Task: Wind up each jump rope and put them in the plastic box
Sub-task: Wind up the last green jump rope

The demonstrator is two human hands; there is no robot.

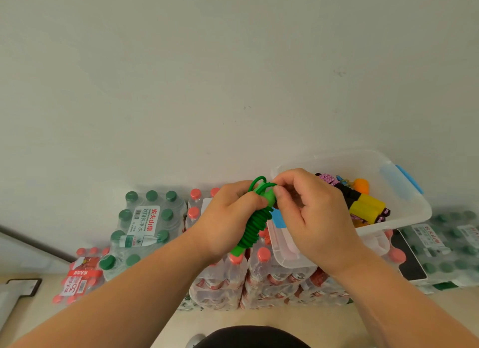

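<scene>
Gripped in the left hand (228, 218), fingers curled round it, was a green jump rope (252, 227), coiled about its handles and held above red-capped bottle packs (225, 283). Its loose loop end was pinched by the right hand (315, 218). Part of the plastic box (409, 213) was hidden behind that hand; other ropes (366, 209) lay inside, partly obscured.

Faces a plain off-white wall (233, 62), evenly lit, with a few small dark specks towards the right. Meets a pale beige floor (259, 319) on the near side, with shrink-wrapped packs of green-capped bottles (145, 218) and red-capped bottles (77, 277) stacked at the wall's foot. Shows a dark diagonal strip (33, 241) at far left, near a dark-framed flat panel (23, 285) on the floor.
</scene>
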